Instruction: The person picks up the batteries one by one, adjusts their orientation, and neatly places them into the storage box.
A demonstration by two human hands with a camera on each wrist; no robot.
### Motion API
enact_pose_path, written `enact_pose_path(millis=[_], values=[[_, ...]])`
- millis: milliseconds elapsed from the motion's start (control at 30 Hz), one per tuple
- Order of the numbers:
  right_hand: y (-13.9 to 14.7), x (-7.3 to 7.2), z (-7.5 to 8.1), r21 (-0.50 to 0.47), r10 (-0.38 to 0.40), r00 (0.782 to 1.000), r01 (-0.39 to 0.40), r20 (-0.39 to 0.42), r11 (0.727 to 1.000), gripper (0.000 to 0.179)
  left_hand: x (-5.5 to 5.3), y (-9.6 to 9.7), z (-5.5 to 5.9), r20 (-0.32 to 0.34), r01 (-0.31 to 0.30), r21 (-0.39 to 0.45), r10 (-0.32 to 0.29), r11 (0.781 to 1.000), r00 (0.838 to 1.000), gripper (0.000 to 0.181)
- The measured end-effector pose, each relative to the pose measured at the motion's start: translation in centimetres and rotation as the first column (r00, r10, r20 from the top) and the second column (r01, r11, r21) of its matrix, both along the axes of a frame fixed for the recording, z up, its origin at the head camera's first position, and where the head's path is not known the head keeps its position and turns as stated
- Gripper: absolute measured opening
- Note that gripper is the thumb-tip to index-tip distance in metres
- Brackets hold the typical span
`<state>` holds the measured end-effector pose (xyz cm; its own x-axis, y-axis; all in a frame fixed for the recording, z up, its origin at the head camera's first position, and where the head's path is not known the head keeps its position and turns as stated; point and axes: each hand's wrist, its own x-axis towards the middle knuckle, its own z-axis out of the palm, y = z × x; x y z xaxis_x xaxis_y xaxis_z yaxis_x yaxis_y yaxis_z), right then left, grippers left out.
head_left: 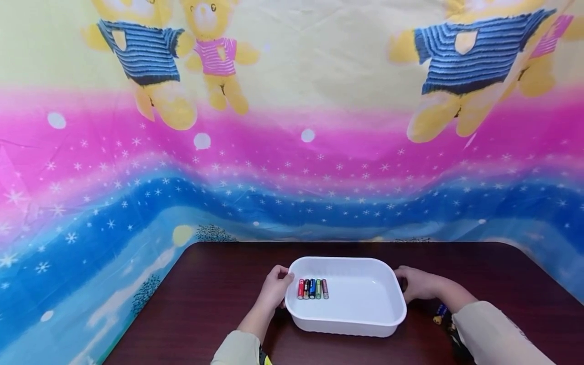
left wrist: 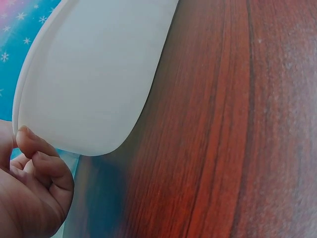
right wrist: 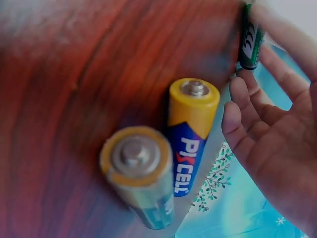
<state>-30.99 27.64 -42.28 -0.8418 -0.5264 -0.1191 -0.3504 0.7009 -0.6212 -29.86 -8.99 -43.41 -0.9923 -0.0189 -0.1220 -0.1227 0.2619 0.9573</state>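
Observation:
A white tray (head_left: 351,324) is on the table, with a row of several batteries (head_left: 312,289) side by side at its left end: red, dark, blue, green and maroon. My left hand (head_left: 276,288) pinches the tray's left rim; in the left wrist view its fingers (left wrist: 37,148) curl at the tray's edge. At the right side of the tray, my right hand (head_left: 418,284) pinches a green and black battery (right wrist: 251,42) between thumb and fingers. The tray hides part of that hand's surroundings in the head view.
Below the right hand, a blue and yellow battery (right wrist: 188,134) and another gold-topped battery (right wrist: 137,168) lie on the dark wood table (head_left: 191,304). Behind the table hangs a printed cloth (head_left: 292,167) with bears and snowflakes.

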Motion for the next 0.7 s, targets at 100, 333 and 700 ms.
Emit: enact_pose_path(millis=[100, 333, 700], values=[[0.1, 0.2, -0.1, -0.012, 0.036, 0.999, -0.036, -0.026, 0.999, 0.050, 0.0, 0.0, 0.0, 0.000, 0.000, 0.000, 0.000, 1.000, 1.000, 0.022], [0.5, 0.7, 0.6, 0.021, -0.001, 1.000, 0.001, -0.021, 1.000, 0.037, 0.1, 0.0, 0.0, 0.004, -0.003, -0.007, 0.003, 1.000, 1.000, 0.023], [2.2, 1.7, 1.4, 0.063, -0.170, 0.981, 0.164, 0.094, 0.984, 0.056, 0.1, 0.1, 0.1, 0.000, -0.008, -0.008, 0.008, 1.000, 1.000, 0.022]])
